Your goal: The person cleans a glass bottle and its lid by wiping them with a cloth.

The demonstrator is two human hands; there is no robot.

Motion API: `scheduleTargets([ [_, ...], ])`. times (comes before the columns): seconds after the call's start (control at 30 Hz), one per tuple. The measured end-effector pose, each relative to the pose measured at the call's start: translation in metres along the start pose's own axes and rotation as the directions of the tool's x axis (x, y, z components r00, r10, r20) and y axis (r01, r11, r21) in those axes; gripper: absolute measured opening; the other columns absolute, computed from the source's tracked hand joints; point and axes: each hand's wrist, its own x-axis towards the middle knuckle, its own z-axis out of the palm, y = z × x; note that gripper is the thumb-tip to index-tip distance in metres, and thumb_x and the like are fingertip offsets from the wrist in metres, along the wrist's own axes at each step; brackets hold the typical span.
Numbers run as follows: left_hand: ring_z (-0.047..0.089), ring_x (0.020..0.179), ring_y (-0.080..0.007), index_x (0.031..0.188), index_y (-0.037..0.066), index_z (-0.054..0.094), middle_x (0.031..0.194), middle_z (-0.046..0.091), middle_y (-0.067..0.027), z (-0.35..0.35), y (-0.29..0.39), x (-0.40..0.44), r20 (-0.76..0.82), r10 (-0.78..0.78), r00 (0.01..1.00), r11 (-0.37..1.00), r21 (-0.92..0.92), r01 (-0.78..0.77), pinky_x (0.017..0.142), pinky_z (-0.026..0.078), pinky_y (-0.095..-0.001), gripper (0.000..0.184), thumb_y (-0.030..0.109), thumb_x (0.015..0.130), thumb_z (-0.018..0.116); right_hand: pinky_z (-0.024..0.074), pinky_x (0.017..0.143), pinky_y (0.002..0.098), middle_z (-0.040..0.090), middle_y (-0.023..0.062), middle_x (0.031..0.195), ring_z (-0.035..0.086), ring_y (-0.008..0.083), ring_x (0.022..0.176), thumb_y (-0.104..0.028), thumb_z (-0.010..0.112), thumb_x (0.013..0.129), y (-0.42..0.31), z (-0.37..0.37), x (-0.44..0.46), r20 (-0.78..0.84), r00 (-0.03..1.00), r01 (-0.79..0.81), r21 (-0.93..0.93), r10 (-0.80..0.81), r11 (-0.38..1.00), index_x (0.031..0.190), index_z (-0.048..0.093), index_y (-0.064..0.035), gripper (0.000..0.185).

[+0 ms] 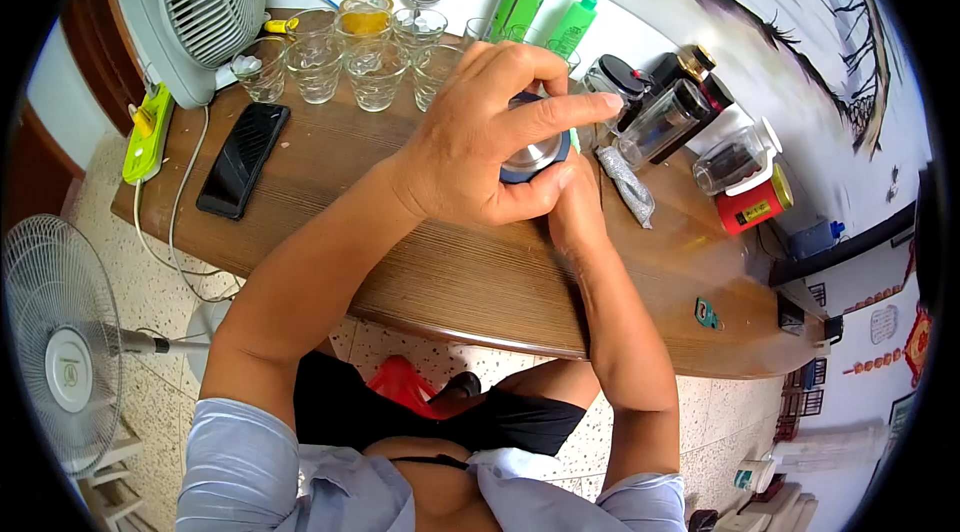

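Observation:
A round object with a silvery metal top and dark blue rim (535, 157) is held above the wooden table (470, 282). My left hand (480, 127) reaches over it, closed on its rim, with the thumb at the near side and one finger extended across the top towards the right. Close against its lower right side is my right hand (578, 204); its fingers are hidden behind the object and my left hand. The body of the object is mostly covered.
Several clear glasses (377, 77) stand at the back left, near a fan (190, 7) and a black phone (243, 160). Bottles and jars (664, 119), a silvery packet (626, 187), a red tin (752, 207) and a small green item (706, 313) are on the right.

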Motion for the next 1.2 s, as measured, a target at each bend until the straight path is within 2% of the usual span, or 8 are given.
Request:
scheduleTargets([
  [0.07, 0.056, 0.095, -0.0255, 0.138, 0.014, 0.074, 0.108, 0.057, -0.0083, -0.003, 0.002, 0.002, 0.024, 0.007, 1.000, 1.000, -0.001, -0.007, 0.087, 0.048, -0.0384, 0.069, 0.017, 0.070, 0.077, 0.0545, 0.087, 0.0366, 0.072, 0.0095, 0.116, 0.066, 0.0199, 0.099, -0.024, 0.051, 0.110, -0.022, 0.009, -0.011, -0.069, 0.996, -0.047, 0.011, 0.047, 0.999, 0.121, 0.067, 0.0001, 0.031],
  [0.17, 0.055, 0.095, -0.0254, 0.139, 0.015, 0.074, 0.108, 0.055, -0.0084, -0.005, 0.008, 0.002, 0.031, 0.008, 0.999, 1.000, 0.000, -0.008, 0.087, 0.049, -0.0374, 0.071, 0.020, 0.068, 0.078, 0.0532, 0.088, 0.0390, 0.071, 0.0137, 0.116, 0.067, 0.0262, 0.102, -0.021, 0.053, 0.109, -0.046, 0.012, -0.037, -0.038, 0.915, 0.340, -0.461, -0.401, 0.820, 0.125, 0.065, 0.0014, 0.031],
  [0.33, 0.051, 0.097, -0.0253, 0.140, 0.016, 0.073, 0.111, 0.047, -0.0083, 0.002, 0.009, -0.001, -0.010, 0.025, 1.000, 0.999, -0.035, -0.026, 0.086, 0.049, -0.0367, 0.076, 0.023, 0.065, 0.082, 0.0492, 0.101, 0.0381, 0.066, 0.0139, 0.135, 0.064, 0.0237, 0.119, -0.034, 0.048, 0.115, -0.067, 0.045, -0.066, -0.028, 0.806, 0.591, 0.022, -0.591, 0.806, 0.143, 0.056, 0.0062, 0.049],
  [0.43, 0.051, 0.096, -0.0253, 0.138, 0.016, 0.074, 0.111, 0.047, -0.0081, 0.005, 0.006, -0.003, 0.019, 0.051, 0.999, 0.998, -0.026, -0.051, 0.085, 0.050, -0.0370, 0.073, 0.025, 0.066, 0.082, 0.0465, 0.111, 0.0369, 0.065, 0.0161, 0.143, 0.062, 0.0227, 0.129, -0.038, 0.041, 0.118, -0.049, 0.042, -0.050, 0.041, 0.777, 0.630, -0.020, -0.629, 0.777, 0.149, 0.055, 0.0087, 0.057],
  [0.57, 0.055, 0.095, -0.0244, 0.134, 0.026, 0.075, 0.106, 0.052, -0.0048, 0.012, 0.010, -0.008, -0.012, 0.016, 1.000, 0.997, -0.082, -0.017, 0.088, 0.043, -0.0402, 0.068, 0.023, 0.067, 0.082, 0.0501, 0.101, 0.0340, 0.071, 0.0102, 0.125, 0.064, 0.0169, 0.115, -0.038, 0.038, 0.119, -0.051, 0.022, -0.042, 0.048, 0.926, 0.378, -0.168, -0.375, 0.911, 0.137, 0.065, 0.0038, 0.052],
  [0.77, 0.051, 0.090, -0.0230, 0.137, 0.008, 0.072, 0.105, 0.051, -0.0097, -0.001, -0.004, -0.002, 0.109, 0.072, 0.991, 0.995, 0.058, -0.078, 0.081, 0.045, -0.0355, 0.061, 0.024, 0.077, 0.075, 0.0507, 0.097, 0.0335, 0.072, 0.0052, 0.114, 0.063, 0.0153, 0.107, -0.038, 0.046, 0.116, -0.026, 0.007, -0.010, -0.069, 0.997, 0.022, -0.226, -0.039, 0.974, 0.131, 0.070, 0.0002, 0.047],
  [0.87, 0.050, 0.090, -0.0228, 0.136, 0.005, 0.072, 0.105, 0.052, -0.0112, -0.001, -0.004, -0.004, 0.142, 0.054, 0.988, 0.997, 0.038, -0.060, 0.080, 0.045, -0.0354, 0.058, 0.028, 0.082, 0.074, 0.0507, 0.093, 0.0327, 0.072, 0.0043, 0.112, 0.062, 0.0147, 0.103, -0.039, 0.049, 0.115, -0.027, 0.013, -0.014, -0.057, 0.996, 0.073, 0.059, -0.070, 0.996, 0.131, 0.070, 0.0001, 0.047],
  [1.2, 0.047, 0.098, -0.0239, 0.138, 0.003, 0.069, 0.114, 0.048, -0.0109, 0.003, 0.006, 0.000, 0.136, 0.190, 0.972, 0.978, 0.055, -0.199, 0.086, 0.041, -0.0365, 0.062, 0.036, 0.086, 0.076, 0.0509, 0.078, 0.0331, 0.067, 0.0057, 0.093, 0.059, 0.0139, 0.086, -0.030, 0.051, 0.115, -0.056, 0.029, -0.046, 0.025, 0.793, 0.608, 0.016, -0.608, 0.794, 0.117, 0.069, -0.0008, 0.035],
])
